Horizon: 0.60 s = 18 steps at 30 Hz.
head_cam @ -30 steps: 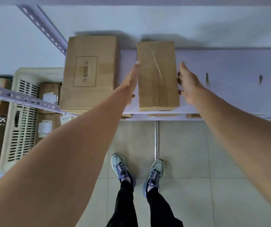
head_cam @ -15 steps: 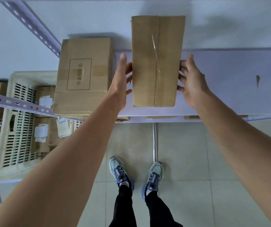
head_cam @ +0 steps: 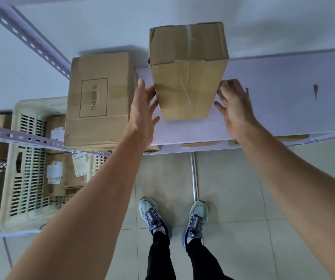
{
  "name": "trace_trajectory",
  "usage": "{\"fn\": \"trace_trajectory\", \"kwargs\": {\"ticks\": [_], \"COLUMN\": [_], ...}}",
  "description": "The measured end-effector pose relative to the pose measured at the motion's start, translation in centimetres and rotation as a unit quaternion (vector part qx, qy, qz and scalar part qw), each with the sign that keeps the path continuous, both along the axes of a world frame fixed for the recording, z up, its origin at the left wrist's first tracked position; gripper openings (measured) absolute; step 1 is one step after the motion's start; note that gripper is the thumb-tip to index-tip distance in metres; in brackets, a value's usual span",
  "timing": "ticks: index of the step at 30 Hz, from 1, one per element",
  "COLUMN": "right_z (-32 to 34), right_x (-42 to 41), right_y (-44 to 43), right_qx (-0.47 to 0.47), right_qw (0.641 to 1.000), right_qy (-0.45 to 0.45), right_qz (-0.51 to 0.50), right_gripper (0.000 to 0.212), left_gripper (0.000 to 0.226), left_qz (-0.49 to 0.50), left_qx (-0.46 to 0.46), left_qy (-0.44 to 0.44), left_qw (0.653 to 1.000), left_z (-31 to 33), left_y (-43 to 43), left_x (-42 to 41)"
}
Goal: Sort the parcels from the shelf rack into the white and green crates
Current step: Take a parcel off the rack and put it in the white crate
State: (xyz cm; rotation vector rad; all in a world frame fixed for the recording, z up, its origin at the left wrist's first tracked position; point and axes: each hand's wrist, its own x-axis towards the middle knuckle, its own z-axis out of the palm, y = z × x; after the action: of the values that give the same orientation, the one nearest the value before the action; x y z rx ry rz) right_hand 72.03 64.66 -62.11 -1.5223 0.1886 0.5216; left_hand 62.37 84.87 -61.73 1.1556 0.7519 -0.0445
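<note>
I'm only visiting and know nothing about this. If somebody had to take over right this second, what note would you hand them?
Left hand: flat against the tall parcel's left side.
Right hand: fingertips pressing its right side; neither has a curled grip.
Tall parcel: tipped up on end over the shelf board, between both hands.
Printed parcel: lying on the shelf board, untouched.
White crate: on the floor at left, several labelled parcels inside.
Left to do: move the tall parcel to a crate, then the printed one.

Taped brown parcel (head_cam: 188, 77) tipped on end at shelf (head_cam: 283, 110)
</note>
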Motion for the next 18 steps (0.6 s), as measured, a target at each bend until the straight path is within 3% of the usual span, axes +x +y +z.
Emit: {"fn": "trace_trajectory", "kwargs": {"ticks": [6,10,14,18], "right_z": [-0.8,-0.3,0.7,1.4], "right_x": [-0.8,-0.6,-0.4,-0.2], "right_y": [-0.5,-0.2,-0.5,-1.1], "right_qx": [-0.033,-0.036,-0.030,-0.005], "right_qw": [0.999,0.994,0.994,0.995], "right_qy": [0.040,0.091,0.100,0.097], "right_qz": [0.016,0.042,0.037,-0.014], "right_gripper": [0.003,0.030,0.035,0.036], "left_gripper": [0.065,0.073,0.076,0.064], "left_qz": [-0.007,-0.034,-0.027,0.000], "left_qx": [0.021,0.023,0.011,-0.020], "left_qy": [0.033,0.047,0.036,0.004], "left_qw": [0.999,0.998,0.999,1.000], "left_z": [-1.0,-0.7,0.4,1.0], "left_y": [-0.3,-0.1,-0.2,-0.4], "left_x": [-0.8,0.0,0.5,0.2]}}
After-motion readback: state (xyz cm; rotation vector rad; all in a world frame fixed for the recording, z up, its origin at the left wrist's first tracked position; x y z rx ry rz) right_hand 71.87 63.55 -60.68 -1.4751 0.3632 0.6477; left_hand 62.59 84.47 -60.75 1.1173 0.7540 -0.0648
